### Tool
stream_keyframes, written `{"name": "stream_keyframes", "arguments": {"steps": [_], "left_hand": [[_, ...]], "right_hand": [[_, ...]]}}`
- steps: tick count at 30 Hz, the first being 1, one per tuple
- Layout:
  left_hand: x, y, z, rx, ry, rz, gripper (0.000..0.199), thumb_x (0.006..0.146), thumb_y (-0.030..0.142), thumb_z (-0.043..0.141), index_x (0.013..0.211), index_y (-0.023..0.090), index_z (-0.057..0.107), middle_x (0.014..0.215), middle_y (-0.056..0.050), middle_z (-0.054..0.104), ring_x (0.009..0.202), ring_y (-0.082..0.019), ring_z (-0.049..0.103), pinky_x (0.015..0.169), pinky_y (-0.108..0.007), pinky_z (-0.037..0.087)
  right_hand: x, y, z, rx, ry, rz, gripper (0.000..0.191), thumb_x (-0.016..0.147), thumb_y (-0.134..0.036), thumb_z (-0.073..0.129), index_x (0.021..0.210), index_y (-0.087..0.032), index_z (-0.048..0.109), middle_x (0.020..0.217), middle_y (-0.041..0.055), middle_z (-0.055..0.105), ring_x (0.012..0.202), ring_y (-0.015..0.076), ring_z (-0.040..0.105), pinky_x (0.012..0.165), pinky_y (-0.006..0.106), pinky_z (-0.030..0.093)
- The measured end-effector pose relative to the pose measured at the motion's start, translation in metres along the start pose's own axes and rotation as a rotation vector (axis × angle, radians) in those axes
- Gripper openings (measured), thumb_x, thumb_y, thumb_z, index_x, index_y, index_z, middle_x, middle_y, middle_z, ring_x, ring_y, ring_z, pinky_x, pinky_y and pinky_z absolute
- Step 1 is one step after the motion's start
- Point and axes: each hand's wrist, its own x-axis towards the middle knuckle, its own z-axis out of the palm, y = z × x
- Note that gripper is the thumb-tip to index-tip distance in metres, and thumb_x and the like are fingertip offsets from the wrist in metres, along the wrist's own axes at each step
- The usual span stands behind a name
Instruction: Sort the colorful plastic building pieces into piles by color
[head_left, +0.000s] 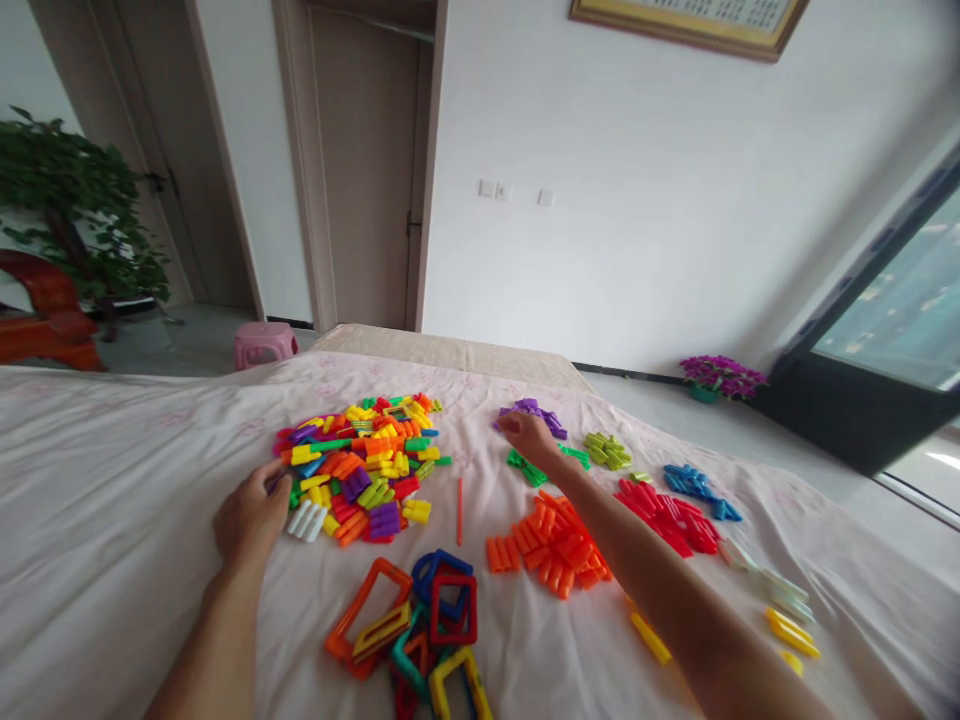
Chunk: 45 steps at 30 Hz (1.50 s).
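At the left edge of a mixed-colour pile of plastic pieces (375, 460), my left hand (253, 508) is closed, its fingertips around something too small to make out. White pieces (307, 521) lie just right of it. My right hand (525, 434) reaches over the cloth with curled fingers at the purple pieces (546, 413); what it holds, if anything, is hidden. Green pieces (528, 468) lie below that hand. Under and beside my right forearm are orange pieces (555, 545) and red pieces (667, 517).
Square and rectangular frames (453, 608) lie near the front of the cloth (300, 620). An orange stick (460, 512) lies mid-cloth. Olive (607, 450), blue (697, 488), pale (780, 592) and yellow pieces (793, 632) sit to the right. A pink stool (265, 342) stands beyond.
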Motion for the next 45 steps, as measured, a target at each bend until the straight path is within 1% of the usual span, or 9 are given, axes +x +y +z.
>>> {"name": "stream_keyframes", "arguments": {"steps": [5,8,12,18,25,29,35,38,45], "left_hand": [[-0.002,0.002,-0.001,-0.023,0.009,-0.007,0.051,0.087,0.044,0.043,0.129,0.022,0.063,0.120,-0.011,0.070,0.108,-0.034,0.064,0.091,-0.044,0.048],[-0.002,0.001,-0.002,-0.017,-0.006,-0.011,0.052,0.088,0.045,0.042,0.130,0.023,0.062,0.122,-0.011,0.070,0.111,-0.035,0.063,0.093,-0.044,0.048],[0.000,0.000,-0.001,0.003,-0.029,-0.023,0.054,0.088,0.048,0.041,0.132,0.023,0.061,0.122,-0.012,0.069,0.109,-0.036,0.064,0.090,-0.045,0.048],[0.003,-0.002,0.001,0.014,-0.041,-0.020,0.056,0.089,0.051,0.039,0.132,0.023,0.061,0.121,-0.012,0.069,0.107,-0.036,0.064,0.088,-0.045,0.049],[0.006,-0.008,0.004,0.036,-0.039,-0.012,0.056,0.089,0.051,0.040,0.132,0.023,0.060,0.123,-0.012,0.069,0.106,-0.037,0.064,0.086,-0.047,0.050],[0.003,-0.004,0.001,0.023,-0.044,-0.018,0.054,0.089,0.049,0.042,0.132,0.022,0.061,0.122,-0.012,0.069,0.106,-0.035,0.064,0.088,-0.046,0.050],[0.001,0.001,-0.001,0.013,-0.036,-0.033,0.054,0.088,0.048,0.042,0.132,0.023,0.061,0.122,-0.011,0.069,0.109,-0.035,0.064,0.090,-0.045,0.049],[0.002,-0.001,0.000,0.021,-0.031,-0.037,0.054,0.088,0.049,0.042,0.131,0.024,0.061,0.122,-0.011,0.069,0.108,-0.036,0.064,0.088,-0.045,0.049],[0.001,0.000,0.000,-0.001,-0.031,-0.025,0.054,0.088,0.049,0.041,0.131,0.024,0.061,0.122,-0.011,0.069,0.109,-0.037,0.063,0.089,-0.045,0.048]], "right_hand": [[-0.058,-0.084,0.036,0.244,-0.335,-0.370,0.024,0.083,-0.016,0.063,0.104,-0.021,0.075,0.098,0.0029,0.075,0.081,0.0149,0.068,0.075,0.023,0.049],[-0.082,-0.120,0.050,0.204,-0.386,-0.552,0.032,0.084,-0.021,0.068,0.115,-0.025,0.071,0.111,0.0039,0.072,0.098,0.0178,0.066,0.083,0.025,0.049],[-0.090,-0.143,0.063,-0.028,-0.423,-0.688,0.038,0.086,-0.034,0.069,0.123,-0.028,0.066,0.114,0.0054,0.070,0.109,0.0226,0.062,0.091,0.030,0.046],[-0.091,-0.141,0.062,-0.033,-0.363,-0.657,0.041,0.080,-0.022,0.067,0.121,-0.025,0.066,0.111,0.0051,0.070,0.105,0.0219,0.063,0.090,0.029,0.047],[-0.066,-0.104,0.045,0.224,-0.321,-0.320,0.028,0.082,-0.009,0.060,0.101,-0.021,0.076,0.097,0.0023,0.076,0.089,0.0153,0.068,0.081,0.023,0.049],[-0.051,-0.082,0.043,0.264,-0.274,-0.112,0.031,0.081,-0.006,0.058,0.104,-0.017,0.075,0.095,0.0043,0.077,0.086,0.0160,0.069,0.077,0.024,0.051],[-0.065,-0.091,0.050,0.241,-0.369,-0.276,0.034,0.077,-0.019,0.073,0.111,-0.020,0.072,0.104,0.0045,0.073,0.082,0.0143,0.067,0.072,0.023,0.051],[-0.079,-0.111,0.055,0.147,-0.367,-0.439,0.048,0.075,-0.034,0.080,0.121,-0.026,0.068,0.113,0.0049,0.070,0.095,0.0191,0.066,0.080,0.028,0.051],[-0.090,-0.132,0.060,-0.091,-0.345,-0.598,0.035,0.082,-0.040,0.073,0.113,-0.024,0.070,0.104,0.0074,0.070,0.097,0.0242,0.063,0.086,0.034,0.048]]}}
